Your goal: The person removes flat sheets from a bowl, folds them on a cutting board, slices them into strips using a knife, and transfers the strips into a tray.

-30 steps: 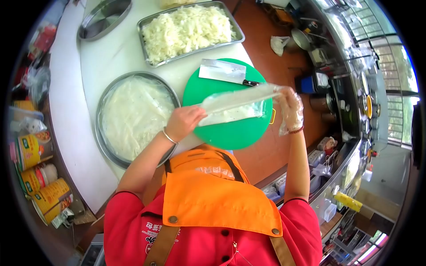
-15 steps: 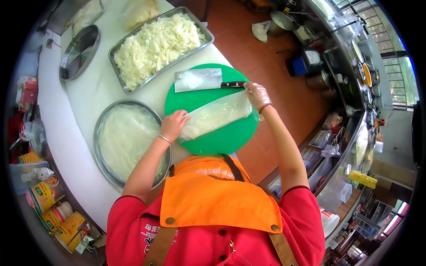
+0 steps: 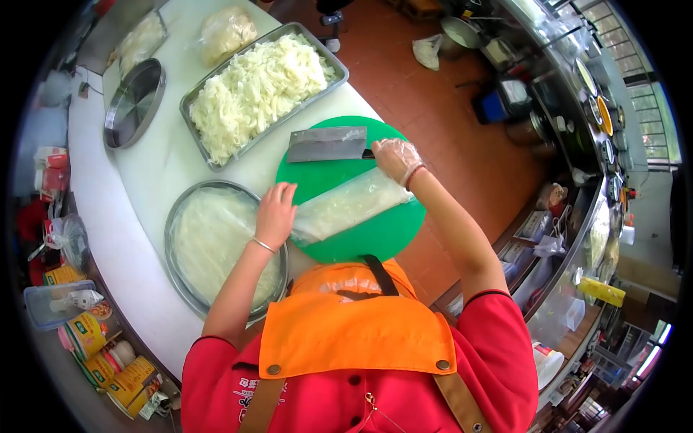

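Observation:
A translucent, pale filled wrapper roll (image 3: pixel 354 206) lies slantwise on the round green cutting board (image 3: pixel 401 225). The cleaver (image 3: pixel 327 143) rests flat behind it, its blade to the left. My right hand (image 3: pixel 395 160), in a clear plastic glove, is closed over the cleaver's handle, hiding most of it. Bare and with a bangle at the wrist, my left hand (image 3: pixel 276 216) is at the roll's left end, fingers stretched out and holding nothing. Beside it, a round metal pan (image 3: pixel 173 254) holds thin pale wrapper sheets (image 3: pixel 224 238).
A rectangular metal tray (image 3: pixel 292 108) heaped with pale shreds (image 3: pixel 260 90) stands behind the board. An empty round pan (image 3: pixel 133 105) and a bagged pale lump (image 3: pixel 227 32) are farther back. Shelves with cans (image 3: pixel 86 332) flank the left; a cluttered counter (image 3: pixel 556 303) runs along the right.
My right hand has left the roll's right end and closed over the cleaver's handle. My left hand has loosened from the roll, its fingers now stretched out. The view has shifted slightly.

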`<act>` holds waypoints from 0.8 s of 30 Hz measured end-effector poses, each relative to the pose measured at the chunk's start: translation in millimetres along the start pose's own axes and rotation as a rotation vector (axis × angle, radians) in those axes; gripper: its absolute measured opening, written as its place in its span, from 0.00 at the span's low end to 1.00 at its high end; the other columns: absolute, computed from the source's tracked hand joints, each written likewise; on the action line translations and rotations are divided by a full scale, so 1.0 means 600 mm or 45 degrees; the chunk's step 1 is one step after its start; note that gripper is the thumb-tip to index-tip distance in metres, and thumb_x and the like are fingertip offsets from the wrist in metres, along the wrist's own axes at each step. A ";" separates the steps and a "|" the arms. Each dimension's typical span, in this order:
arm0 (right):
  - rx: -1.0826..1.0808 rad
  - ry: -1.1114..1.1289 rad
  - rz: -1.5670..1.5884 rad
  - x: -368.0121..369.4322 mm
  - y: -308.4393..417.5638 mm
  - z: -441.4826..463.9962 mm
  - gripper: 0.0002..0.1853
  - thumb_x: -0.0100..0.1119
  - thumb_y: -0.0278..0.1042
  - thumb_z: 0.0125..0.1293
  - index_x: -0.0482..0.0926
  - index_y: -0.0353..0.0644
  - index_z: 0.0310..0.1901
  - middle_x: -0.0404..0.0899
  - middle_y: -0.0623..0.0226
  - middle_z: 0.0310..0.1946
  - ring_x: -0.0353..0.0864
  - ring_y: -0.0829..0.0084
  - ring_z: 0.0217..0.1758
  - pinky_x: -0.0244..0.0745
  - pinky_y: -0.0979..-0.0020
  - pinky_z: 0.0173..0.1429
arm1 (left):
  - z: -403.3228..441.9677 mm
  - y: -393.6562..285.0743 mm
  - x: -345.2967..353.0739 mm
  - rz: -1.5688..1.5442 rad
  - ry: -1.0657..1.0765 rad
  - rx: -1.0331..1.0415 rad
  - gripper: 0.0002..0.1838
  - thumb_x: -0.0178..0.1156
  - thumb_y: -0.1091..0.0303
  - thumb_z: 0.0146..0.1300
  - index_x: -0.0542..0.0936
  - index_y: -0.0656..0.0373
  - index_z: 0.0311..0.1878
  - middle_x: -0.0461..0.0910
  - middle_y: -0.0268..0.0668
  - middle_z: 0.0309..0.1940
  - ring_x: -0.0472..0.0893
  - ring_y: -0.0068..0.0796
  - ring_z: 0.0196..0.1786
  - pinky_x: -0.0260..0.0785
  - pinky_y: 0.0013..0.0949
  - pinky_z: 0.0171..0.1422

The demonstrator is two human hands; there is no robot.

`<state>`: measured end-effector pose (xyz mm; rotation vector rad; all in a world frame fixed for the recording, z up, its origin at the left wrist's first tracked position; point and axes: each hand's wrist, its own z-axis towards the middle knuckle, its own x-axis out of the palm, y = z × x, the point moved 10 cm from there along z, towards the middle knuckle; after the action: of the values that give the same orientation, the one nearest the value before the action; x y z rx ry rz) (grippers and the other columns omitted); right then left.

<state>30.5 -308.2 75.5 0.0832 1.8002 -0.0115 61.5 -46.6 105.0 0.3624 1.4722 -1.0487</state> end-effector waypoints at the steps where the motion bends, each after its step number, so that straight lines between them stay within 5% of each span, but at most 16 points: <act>1: 0.028 0.010 0.063 -0.008 0.003 -0.020 0.07 0.50 0.32 0.69 0.78 0.42 0.42 0.84 0.54 0.39 0.85 0.54 0.42 0.81 0.56 0.44 | 0.027 -0.037 -0.024 0.039 -0.073 0.106 0.23 0.65 0.72 0.57 0.76 0.58 0.58 0.78 0.41 0.45 0.77 0.43 0.53 0.70 0.45 0.61; 6: 0.220 -0.159 0.447 0.007 -0.002 -0.171 0.15 0.51 0.45 0.73 0.71 0.41 0.46 0.83 0.51 0.33 0.85 0.50 0.35 0.80 0.50 0.37 | 0.164 -0.148 -0.030 0.224 -0.265 0.614 0.15 0.62 0.70 0.60 0.79 0.58 0.51 0.78 0.38 0.43 0.77 0.39 0.52 0.68 0.46 0.64; 10: 0.640 0.088 0.493 -0.003 -0.036 -0.283 0.19 0.54 0.51 0.73 0.72 0.40 0.45 0.83 0.50 0.35 0.84 0.48 0.39 0.78 0.51 0.40 | 0.254 -0.189 0.073 0.237 0.069 0.817 0.14 0.68 0.63 0.56 0.78 0.56 0.43 0.78 0.37 0.41 0.77 0.37 0.51 0.69 0.43 0.62; 13: 0.701 -0.105 0.561 -0.016 -0.061 -0.342 0.18 0.53 0.50 0.73 0.72 0.40 0.46 0.83 0.48 0.36 0.84 0.48 0.40 0.78 0.50 0.42 | 0.306 -0.259 0.116 0.164 0.118 0.944 0.14 0.68 0.59 0.55 0.77 0.55 0.37 0.79 0.35 0.38 0.78 0.36 0.48 0.71 0.40 0.57; 18: 0.913 -0.025 0.696 0.043 -0.086 -0.370 0.18 0.51 0.48 0.74 0.72 0.40 0.49 0.83 0.49 0.42 0.84 0.48 0.43 0.78 0.51 0.45 | 0.335 -0.319 0.213 0.157 0.230 1.049 0.16 0.70 0.55 0.53 0.78 0.53 0.38 0.79 0.33 0.38 0.78 0.34 0.48 0.72 0.38 0.54; 24: 0.915 -0.086 0.754 0.077 -0.088 -0.362 0.18 0.51 0.48 0.75 0.67 0.37 0.46 0.81 0.43 0.40 0.82 0.41 0.42 0.77 0.47 0.43 | 0.336 -0.342 0.195 0.252 -0.076 1.114 0.17 0.70 0.52 0.52 0.79 0.51 0.38 0.79 0.31 0.36 0.79 0.32 0.49 0.72 0.38 0.55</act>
<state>-194.4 -346.7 78.5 1.1056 1.5667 -0.2344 9.0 -352.4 106.6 1.0569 0.8294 -1.4828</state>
